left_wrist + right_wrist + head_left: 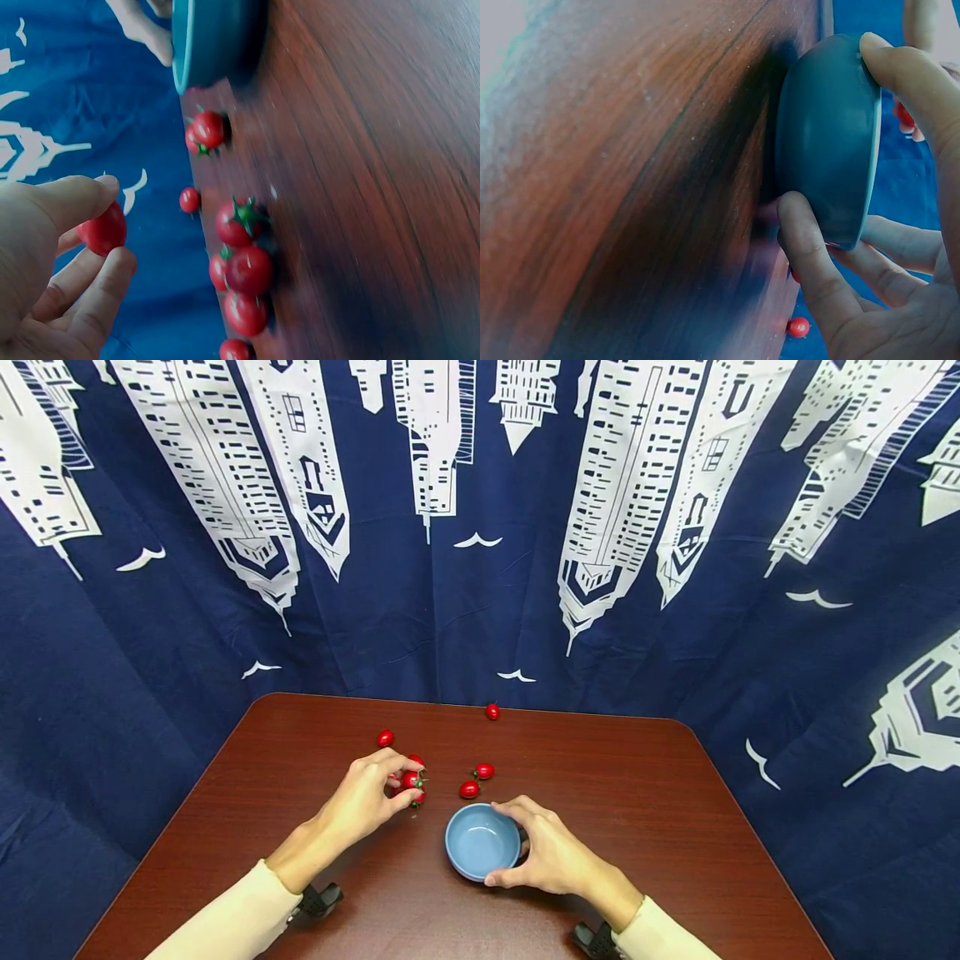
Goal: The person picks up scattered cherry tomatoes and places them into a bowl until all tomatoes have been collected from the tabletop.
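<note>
My left hand (367, 793) pinches a red cherry tomato (103, 229) between thumb and fingers, raised above the table in the left wrist view. Right below that hand lies a cluster of several cherry tomatoes (247, 270), some with green stems, partly hidden by the fingers in the head view. A small blue bowl (480, 847) stands upright, its plain blue inside showing. My right hand (551, 852) grips the bowl from its right side, with thumb and fingers spread around the rim and wall (832, 142).
Beyond the bowl lie two cherry tomatoes, one (469, 789) nearer and one (484, 771) farther. Single tomatoes sit near the back edge (492, 712) and at the back left (386, 738). A dark blue patterned cloth (465, 627) hangs behind the brown wooden table (637, 793).
</note>
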`<state>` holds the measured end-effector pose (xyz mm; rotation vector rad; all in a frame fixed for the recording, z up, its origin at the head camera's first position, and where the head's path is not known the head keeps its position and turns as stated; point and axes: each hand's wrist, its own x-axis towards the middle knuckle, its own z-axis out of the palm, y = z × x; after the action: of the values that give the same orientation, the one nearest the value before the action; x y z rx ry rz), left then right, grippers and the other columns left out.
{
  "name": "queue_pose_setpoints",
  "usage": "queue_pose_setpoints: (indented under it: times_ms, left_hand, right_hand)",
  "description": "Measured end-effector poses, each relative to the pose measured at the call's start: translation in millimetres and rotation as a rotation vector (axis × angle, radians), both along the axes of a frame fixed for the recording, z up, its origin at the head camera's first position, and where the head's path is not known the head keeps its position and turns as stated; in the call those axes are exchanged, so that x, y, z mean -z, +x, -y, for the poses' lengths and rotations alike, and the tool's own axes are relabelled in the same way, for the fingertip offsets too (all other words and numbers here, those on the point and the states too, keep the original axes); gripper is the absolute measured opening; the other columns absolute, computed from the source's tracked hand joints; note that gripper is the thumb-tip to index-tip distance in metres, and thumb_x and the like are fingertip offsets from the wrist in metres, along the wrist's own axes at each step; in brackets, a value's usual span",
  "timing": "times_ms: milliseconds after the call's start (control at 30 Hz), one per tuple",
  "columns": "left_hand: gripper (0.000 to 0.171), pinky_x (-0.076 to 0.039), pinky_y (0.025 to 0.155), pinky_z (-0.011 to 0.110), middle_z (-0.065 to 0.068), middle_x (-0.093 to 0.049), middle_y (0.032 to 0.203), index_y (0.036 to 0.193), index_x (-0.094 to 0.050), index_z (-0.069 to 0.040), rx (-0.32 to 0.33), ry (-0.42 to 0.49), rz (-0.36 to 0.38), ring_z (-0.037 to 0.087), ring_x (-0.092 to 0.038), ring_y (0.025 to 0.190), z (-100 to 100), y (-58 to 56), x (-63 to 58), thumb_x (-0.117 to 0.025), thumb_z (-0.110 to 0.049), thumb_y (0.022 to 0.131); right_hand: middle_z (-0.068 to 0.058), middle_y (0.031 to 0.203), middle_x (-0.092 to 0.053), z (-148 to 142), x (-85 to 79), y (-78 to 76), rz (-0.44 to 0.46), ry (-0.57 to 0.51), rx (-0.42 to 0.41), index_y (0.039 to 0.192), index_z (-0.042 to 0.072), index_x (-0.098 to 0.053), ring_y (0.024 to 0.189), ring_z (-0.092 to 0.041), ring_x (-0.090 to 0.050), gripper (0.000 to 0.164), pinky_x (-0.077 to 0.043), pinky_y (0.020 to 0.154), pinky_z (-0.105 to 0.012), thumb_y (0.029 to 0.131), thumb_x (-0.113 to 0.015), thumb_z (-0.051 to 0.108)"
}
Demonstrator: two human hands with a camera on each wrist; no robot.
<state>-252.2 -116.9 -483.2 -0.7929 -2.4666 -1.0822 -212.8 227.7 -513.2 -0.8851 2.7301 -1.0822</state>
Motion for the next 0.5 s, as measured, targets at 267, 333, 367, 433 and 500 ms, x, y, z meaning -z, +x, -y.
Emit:
queue_pose_setpoints:
  times_ms: [267, 333, 367, 433, 500]
  left_hand:
    - [0.034, -0.073, 0.083, 0.03, 0.006, -0.079, 0.106, 0.122, -0.086, -0.005, 0.084, 0.003, -0.009, 0.017, -0.084, 0.088, -20, 5.9, -1.2, -0.099, -0.001, 0.09]
    - [0.034, -0.073, 0.083, 0.031, 0.006, -0.079, 0.106, 0.122, -0.086, -0.006, 0.1, -0.002, -0.01, 0.016, -0.084, 0.088, -25, 6.6, -1.3, -0.099, -0.002, 0.091]
    - [0.034, -0.073, 0.084, 0.032, 0.006, -0.079, 0.107, 0.123, -0.086, -0.006, 0.105, -0.007, -0.005, 0.016, -0.083, 0.089, -28, 7.2, -1.5, -0.099, -0.002, 0.092]
    - [0.035, -0.074, 0.085, 0.033, 0.007, -0.079, 0.108, 0.124, -0.085, -0.004, 0.119, -0.014, 0.001, 0.017, -0.084, 0.089, -33, 8.2, -1.7, -0.098, -0.001, 0.092]
    - [0.036, -0.074, 0.086, 0.032, 0.006, -0.08, 0.11, 0.124, -0.085, -0.005, 0.129, -0.029, 0.004, 0.018, -0.085, 0.09, -39, 9.6, -1.9, -0.099, -0.002, 0.091]
  right_hand:
    - [-0.008, 0.145, -0.07, 0, 0.2, 0.1, -0.003, 0.001, -0.005, 0.161, 0.001, -0.063, 0.124, -0.026, -0.076, 0.102, -0.068, 0.084, -0.018, 0.083, -0.107, 0.052]
    - [-0.008, 0.145, -0.07, 0, 0.6, 0.0, -0.001, -0.001, -0.007, 0.161, 0.001, -0.063, 0.124, -0.026, -0.076, 0.103, -0.068, 0.084, -0.017, 0.083, -0.107, 0.052]
    - [-0.008, 0.145, -0.07, -1, 0.7, -0.1, -0.002, -0.002, -0.008, 0.161, 0.001, -0.063, 0.124, -0.026, -0.076, 0.103, -0.068, 0.084, -0.017, 0.083, -0.107, 0.052]
    - [-0.008, 0.145, -0.07, -1, 1.0, -0.3, -0.009, 0.002, -0.009, 0.161, 0.001, -0.063, 0.123, -0.025, -0.076, 0.103, -0.068, 0.084, -0.017, 0.084, -0.106, 0.053]
    - [-0.008, 0.145, -0.07, -1, 1.0, -0.4, -0.015, 0.006, -0.011, 0.161, 0.001, -0.063, 0.123, -0.025, -0.076, 0.102, -0.068, 0.084, -0.017, 0.084, -0.106, 0.053]
